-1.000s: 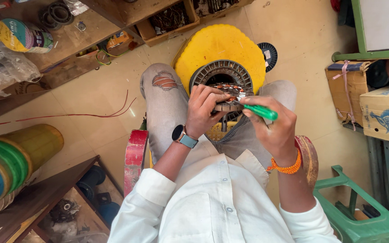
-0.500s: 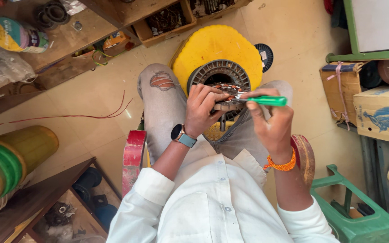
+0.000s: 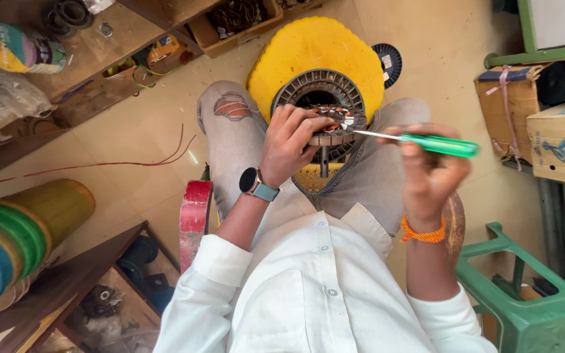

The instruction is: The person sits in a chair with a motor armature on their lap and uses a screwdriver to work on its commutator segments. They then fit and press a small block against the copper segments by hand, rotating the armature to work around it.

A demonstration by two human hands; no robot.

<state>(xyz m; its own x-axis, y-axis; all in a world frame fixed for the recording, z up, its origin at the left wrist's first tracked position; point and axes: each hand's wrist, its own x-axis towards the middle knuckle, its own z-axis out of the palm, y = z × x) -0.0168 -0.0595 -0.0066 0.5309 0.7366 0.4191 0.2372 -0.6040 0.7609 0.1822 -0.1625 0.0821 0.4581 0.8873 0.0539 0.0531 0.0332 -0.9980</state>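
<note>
The left hand (image 3: 292,134) grips the rim of a small wound motor stator (image 3: 336,125) held over the person's lap, just in front of a yellow plastic stool (image 3: 308,49). The right hand (image 3: 429,171) is clenched around a green-handled screwdriver (image 3: 443,144), whose metal tip touches the stator's right edge.

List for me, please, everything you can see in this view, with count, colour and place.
motor stator: one, dark with copper windings, on the lap
screwdriver: one, green handle, tip at the stator
stool: one, yellow, beyond the knees
wire: one, red, on the floor, left
cardboard boxes: two, brown, right
plastic stool: one, green, lower right
reels: several, yellow, green, blue, lower left
wristwatch: one, dark, left wrist
left hand: grips the stator
right hand: holds the screwdriver
</note>
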